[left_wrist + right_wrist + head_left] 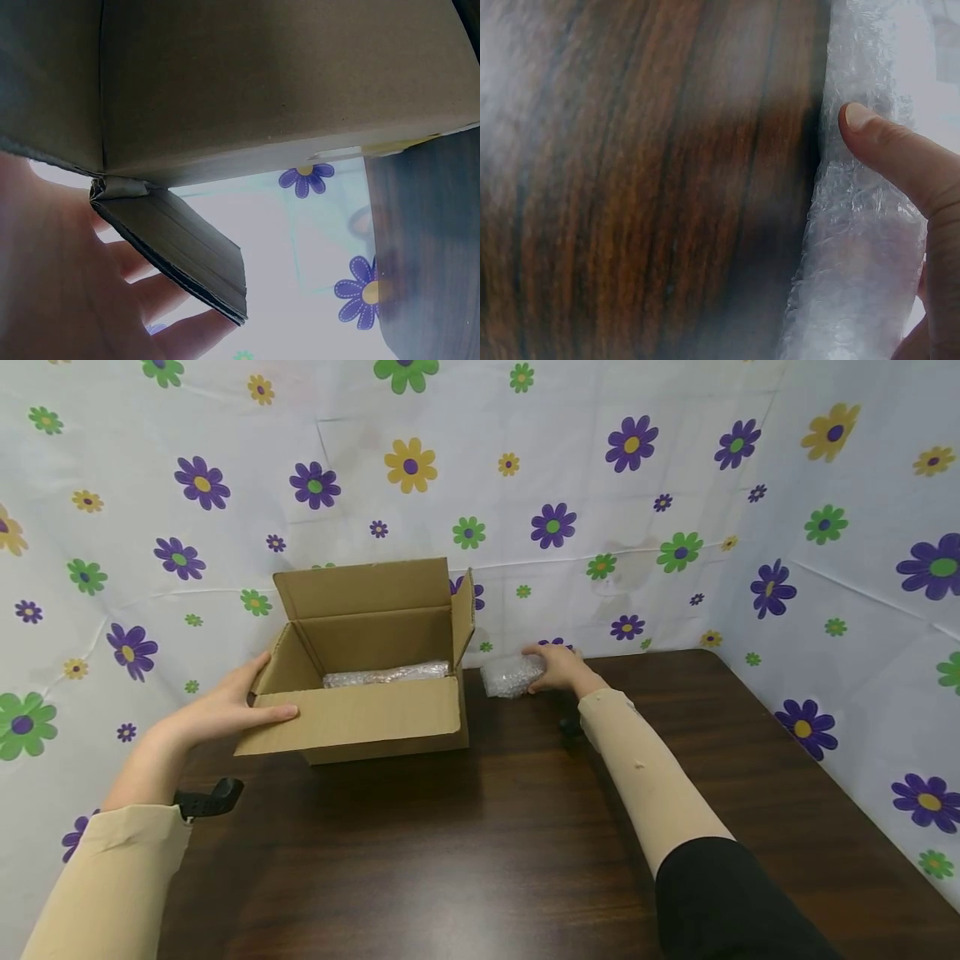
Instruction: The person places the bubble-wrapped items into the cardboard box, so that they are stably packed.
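Observation:
An open cardboard box (375, 718) stands toward the back of the table, its flaps spread outward. Inside it lies a bubble-wrapped bundle (386, 675). My left hand (206, 710) grips the box at its left front corner, thumb over the front flap. In the left wrist view, the fingers (161, 295) pass behind a side flap (184, 244). Right of the box, my right hand (558, 668) holds a bubble-wrapped package (506, 677) at the table's back edge. The right wrist view has the thumb (889, 146) pressed on the wrap; what the wrap encloses is hidden.
The dark wooden table (465, 860) extends in front of the box and to the right. A white cloth (510, 502) with printed flowers hangs behind and along the right side. A black strap mount (210, 797) sits on the left wrist.

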Motion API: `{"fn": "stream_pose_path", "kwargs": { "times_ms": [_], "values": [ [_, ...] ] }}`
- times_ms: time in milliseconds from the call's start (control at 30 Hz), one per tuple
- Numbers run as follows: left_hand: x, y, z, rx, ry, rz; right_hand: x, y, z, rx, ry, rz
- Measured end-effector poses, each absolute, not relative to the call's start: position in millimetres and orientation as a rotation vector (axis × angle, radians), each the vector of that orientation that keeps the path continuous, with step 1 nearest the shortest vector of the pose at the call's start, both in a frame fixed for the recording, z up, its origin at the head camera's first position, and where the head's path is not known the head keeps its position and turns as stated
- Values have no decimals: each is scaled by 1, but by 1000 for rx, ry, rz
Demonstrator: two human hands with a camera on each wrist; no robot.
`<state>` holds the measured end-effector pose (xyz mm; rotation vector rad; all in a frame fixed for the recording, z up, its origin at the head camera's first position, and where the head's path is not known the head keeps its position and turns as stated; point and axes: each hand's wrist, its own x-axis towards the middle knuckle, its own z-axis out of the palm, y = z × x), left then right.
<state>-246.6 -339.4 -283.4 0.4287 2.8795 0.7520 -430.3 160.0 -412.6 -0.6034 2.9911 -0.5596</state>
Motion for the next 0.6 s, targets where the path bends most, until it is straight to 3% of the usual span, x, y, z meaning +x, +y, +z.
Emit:
{"fn": "stream_pose_path", "kwargs": {
  "times_ms": [600],
  "values": [
    [-243, -337, -281, 447, 2881, 780, -423, 165, -399, -660, 3041, -733]
  ]
}}
